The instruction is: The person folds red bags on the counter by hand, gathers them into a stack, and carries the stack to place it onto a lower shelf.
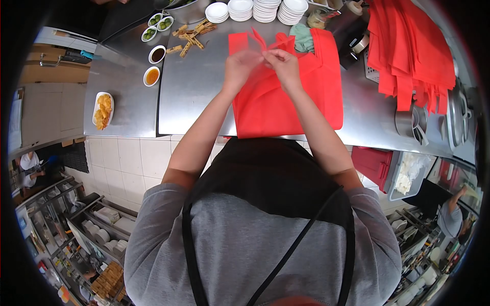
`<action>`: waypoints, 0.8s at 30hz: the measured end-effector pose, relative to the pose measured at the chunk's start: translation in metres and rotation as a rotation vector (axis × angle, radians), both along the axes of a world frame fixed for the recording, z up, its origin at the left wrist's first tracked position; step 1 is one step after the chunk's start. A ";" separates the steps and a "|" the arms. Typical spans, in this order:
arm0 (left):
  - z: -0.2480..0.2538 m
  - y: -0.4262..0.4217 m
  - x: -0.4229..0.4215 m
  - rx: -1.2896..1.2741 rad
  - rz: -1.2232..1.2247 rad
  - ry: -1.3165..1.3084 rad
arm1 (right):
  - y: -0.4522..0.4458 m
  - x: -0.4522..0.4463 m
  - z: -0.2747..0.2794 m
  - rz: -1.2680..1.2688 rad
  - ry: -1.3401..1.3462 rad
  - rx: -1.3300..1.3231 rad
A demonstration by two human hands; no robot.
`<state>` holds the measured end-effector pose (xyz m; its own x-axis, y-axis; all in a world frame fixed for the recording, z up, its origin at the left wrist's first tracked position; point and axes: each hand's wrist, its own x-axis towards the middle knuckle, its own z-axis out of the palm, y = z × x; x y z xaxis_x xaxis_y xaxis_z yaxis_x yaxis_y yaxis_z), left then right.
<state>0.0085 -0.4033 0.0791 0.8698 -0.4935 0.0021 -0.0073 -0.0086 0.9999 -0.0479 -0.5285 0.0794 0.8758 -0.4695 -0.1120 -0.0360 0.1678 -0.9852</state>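
A red fabric bag (pixel 291 109) lies on the steel counter in front of me, its upper part bunched and its straps standing up. My left hand (pixel 242 66) is at the bag's upper edge, partly smeared by motion, its fingertips drawn together at a red strap. Thumb and forefinger of my right hand (pixel 283 67) pinch the same strap from the other side, and the fingertips of both hands meet there. A crumpled pale green cloth (pixel 302 38) sits just beyond the bag, near my right hand.
Wooden clothespins (pixel 191 36) and stacked white dishes (pixel 265 10) stand at the back. Sauce bowls (pixel 151 76), green-fruit dishes (pixel 149 34) and a dish of fried food (pixel 103 109) are left. More red bags (pixel 411 46) hang right, above metal pots (pixel 411 122). People work in the background.
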 end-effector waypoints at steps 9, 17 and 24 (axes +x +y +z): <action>-0.007 -0.003 0.003 0.006 0.019 -0.091 | -0.002 -0.007 0.005 0.026 -0.064 0.038; -0.005 -0.005 -0.002 0.032 0.043 -0.090 | -0.001 -0.008 0.003 -0.002 -0.020 -0.193; -0.004 -0.005 -0.005 0.079 0.177 -0.303 | -0.001 -0.008 0.002 0.012 -0.031 -0.060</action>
<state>0.0040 -0.4087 0.0755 0.9075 -0.3441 0.2409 -0.2949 -0.1136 0.9487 -0.0562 -0.5290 0.0816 0.8842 -0.4637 -0.0565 -0.0071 0.1077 -0.9942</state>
